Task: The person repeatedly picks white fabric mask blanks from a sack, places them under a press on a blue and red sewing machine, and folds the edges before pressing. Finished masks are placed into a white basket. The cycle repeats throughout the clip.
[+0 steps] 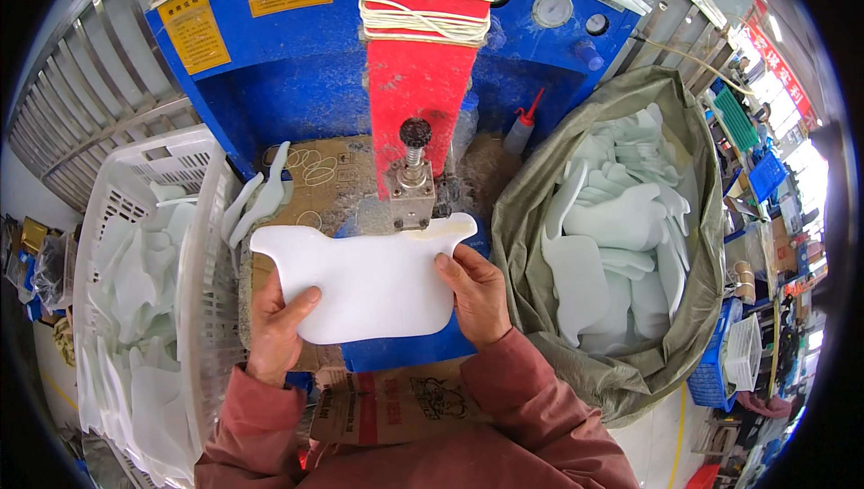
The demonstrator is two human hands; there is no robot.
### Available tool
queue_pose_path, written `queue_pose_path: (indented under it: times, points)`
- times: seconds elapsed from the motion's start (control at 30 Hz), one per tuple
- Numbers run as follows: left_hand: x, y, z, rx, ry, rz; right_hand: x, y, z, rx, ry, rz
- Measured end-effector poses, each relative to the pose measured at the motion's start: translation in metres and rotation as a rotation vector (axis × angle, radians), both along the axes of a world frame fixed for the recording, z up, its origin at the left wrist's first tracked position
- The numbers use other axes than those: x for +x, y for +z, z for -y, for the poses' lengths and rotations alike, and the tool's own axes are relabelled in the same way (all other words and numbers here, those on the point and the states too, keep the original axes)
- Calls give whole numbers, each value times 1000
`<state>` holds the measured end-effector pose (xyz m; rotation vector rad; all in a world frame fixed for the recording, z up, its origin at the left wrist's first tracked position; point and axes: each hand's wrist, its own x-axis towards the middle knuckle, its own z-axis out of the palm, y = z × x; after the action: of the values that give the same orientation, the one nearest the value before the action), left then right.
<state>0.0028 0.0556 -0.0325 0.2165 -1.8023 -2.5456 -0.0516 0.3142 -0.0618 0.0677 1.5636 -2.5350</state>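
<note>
Between my two hands lies a white curved plastic sheet, broad in the middle with flared upper corners. My left hand grips its left side, thumb on top. At the right edge my right hand holds it the same way, with the fingers beneath hidden. The sheet's upper edge reaches the metal head of a red-armed machine; whether they touch I cannot tell. A black knob tops that head.
On the left stands a white plastic basket of similar white pieces. A green woven sack full of them sits at right. Two loose white pieces lie beside the basket. Behind are a blue machine body and a red-tipped bottle.
</note>
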Motion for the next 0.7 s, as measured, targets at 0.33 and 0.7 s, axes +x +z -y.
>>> queue_pose_path:
  times: [0.33, 0.7]
  points:
    - [-14, -3, -13, 26, -41, 15, -3, 3, -14, 43, -49, -28]
    - [-34, -10, -30, 19, -113, -6, -8, 8, -34, 52, -139, -22]
